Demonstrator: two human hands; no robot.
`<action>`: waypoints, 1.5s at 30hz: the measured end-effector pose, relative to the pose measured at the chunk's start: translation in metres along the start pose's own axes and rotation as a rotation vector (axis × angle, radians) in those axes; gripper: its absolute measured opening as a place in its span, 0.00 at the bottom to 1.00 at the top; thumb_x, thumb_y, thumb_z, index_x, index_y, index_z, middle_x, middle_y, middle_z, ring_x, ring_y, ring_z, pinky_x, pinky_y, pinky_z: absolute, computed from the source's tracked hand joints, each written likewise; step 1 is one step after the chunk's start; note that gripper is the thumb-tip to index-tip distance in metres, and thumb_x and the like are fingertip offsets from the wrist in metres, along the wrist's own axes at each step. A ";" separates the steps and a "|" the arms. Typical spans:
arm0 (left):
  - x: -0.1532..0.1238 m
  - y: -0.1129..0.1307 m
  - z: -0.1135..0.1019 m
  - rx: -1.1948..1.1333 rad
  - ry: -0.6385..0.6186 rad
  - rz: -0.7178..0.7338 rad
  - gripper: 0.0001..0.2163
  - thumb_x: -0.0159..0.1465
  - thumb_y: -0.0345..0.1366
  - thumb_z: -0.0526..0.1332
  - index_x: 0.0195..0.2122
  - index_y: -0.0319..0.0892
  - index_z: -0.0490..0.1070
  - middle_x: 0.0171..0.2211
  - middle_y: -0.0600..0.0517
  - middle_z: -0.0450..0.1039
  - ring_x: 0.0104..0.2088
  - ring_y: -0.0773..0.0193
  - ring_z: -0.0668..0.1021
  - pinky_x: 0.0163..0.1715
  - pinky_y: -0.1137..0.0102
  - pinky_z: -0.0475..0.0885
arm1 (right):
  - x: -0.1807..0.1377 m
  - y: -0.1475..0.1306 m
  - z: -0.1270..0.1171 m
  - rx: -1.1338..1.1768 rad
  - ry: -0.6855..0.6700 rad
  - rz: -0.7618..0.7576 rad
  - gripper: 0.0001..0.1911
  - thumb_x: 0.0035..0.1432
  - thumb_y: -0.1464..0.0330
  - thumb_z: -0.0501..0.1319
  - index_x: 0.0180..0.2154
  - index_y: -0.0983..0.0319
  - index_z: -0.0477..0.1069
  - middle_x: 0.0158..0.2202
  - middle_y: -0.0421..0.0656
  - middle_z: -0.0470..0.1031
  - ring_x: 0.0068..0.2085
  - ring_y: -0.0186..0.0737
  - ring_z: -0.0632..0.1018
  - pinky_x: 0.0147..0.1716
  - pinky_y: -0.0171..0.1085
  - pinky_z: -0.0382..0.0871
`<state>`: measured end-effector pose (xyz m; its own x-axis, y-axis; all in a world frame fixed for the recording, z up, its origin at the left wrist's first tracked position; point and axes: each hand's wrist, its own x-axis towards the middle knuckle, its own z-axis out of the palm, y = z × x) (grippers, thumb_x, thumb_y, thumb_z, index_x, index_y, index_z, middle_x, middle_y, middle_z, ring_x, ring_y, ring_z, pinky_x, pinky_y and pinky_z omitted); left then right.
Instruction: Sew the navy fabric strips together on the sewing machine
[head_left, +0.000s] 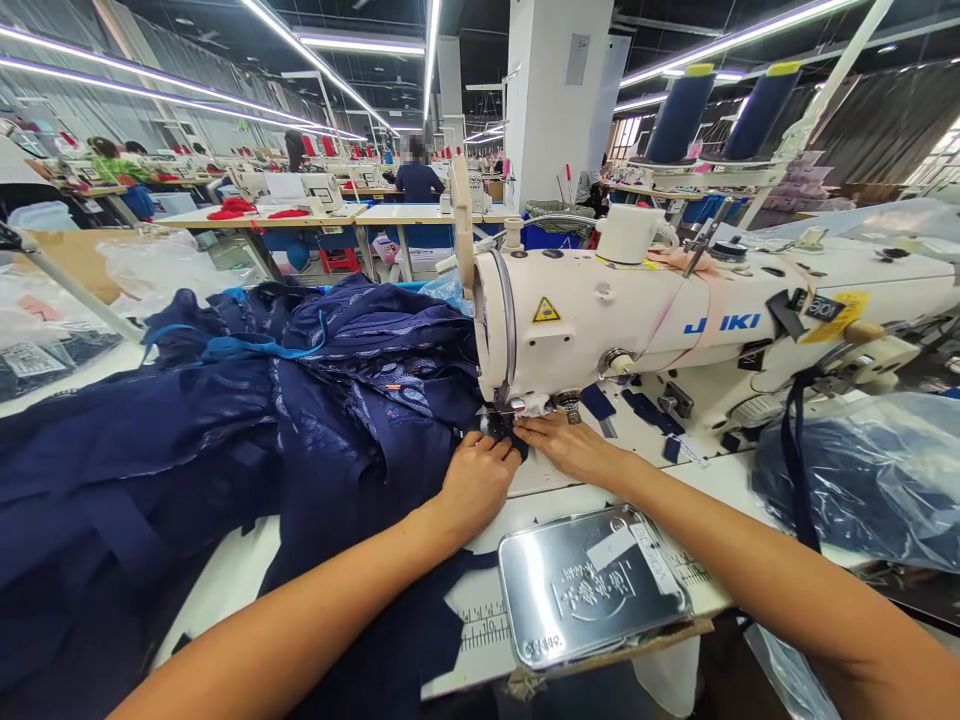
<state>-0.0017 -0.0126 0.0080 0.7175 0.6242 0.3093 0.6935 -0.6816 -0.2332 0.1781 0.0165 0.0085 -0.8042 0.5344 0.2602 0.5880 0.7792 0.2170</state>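
Navy fabric (405, 430) lies bunched across the left of the table, and its edge runs under the head of a white JUKI sewing machine (555, 320). My left hand (484, 478) is closed on the fabric just in front of the presser foot, fingers bent over it. Close beside it, my right hand (570, 447) has its fingers pressed together on the cloth edge at the needle area. Both sets of fingertips are partly hidden, and so is the needle. A bright blue strip (255, 345) lies on the heap.
A shiny metal tin (592, 585) sits at the table's front edge over a printed ruler (484, 628). Navy scraps (651, 410) lie under the machine arm. Bagged dark garments (862, 480) are at right. Two navy thread cones (681, 112) stand above. Other people work farther back.
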 end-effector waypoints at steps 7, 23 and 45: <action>0.003 -0.004 0.002 0.005 0.013 0.005 0.07 0.60 0.25 0.54 0.37 0.35 0.70 0.37 0.47 0.74 0.34 0.59 0.74 0.35 0.64 0.64 | 0.001 0.001 0.004 -0.003 0.017 0.042 0.20 0.54 0.81 0.51 0.48 0.70 0.68 0.47 0.53 0.70 0.47 0.44 0.72 0.45 0.42 0.69; -0.014 -0.033 -0.009 -0.278 -0.035 -0.038 0.12 0.57 0.20 0.50 0.33 0.36 0.71 0.34 0.48 0.72 0.38 0.61 0.72 0.41 0.64 0.65 | 0.000 -0.012 0.007 0.186 0.193 0.103 0.10 0.57 0.72 0.54 0.38 0.65 0.73 0.36 0.48 0.71 0.37 0.41 0.72 0.38 0.42 0.67; -0.014 -0.022 -0.012 -0.249 -0.184 -0.035 0.20 0.59 0.21 0.50 0.50 0.41 0.66 0.49 0.45 0.67 0.49 0.55 0.66 0.49 0.53 0.61 | -0.007 -0.006 0.006 0.273 0.198 -0.044 0.14 0.62 0.75 0.47 0.40 0.66 0.70 0.39 0.49 0.68 0.42 0.39 0.70 0.40 0.40 0.71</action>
<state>-0.0284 -0.0109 0.0198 0.7091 0.6918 0.1361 0.6968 -0.7171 0.0144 0.1795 0.0107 -0.0004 -0.7800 0.4453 0.4396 0.4869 0.8732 -0.0206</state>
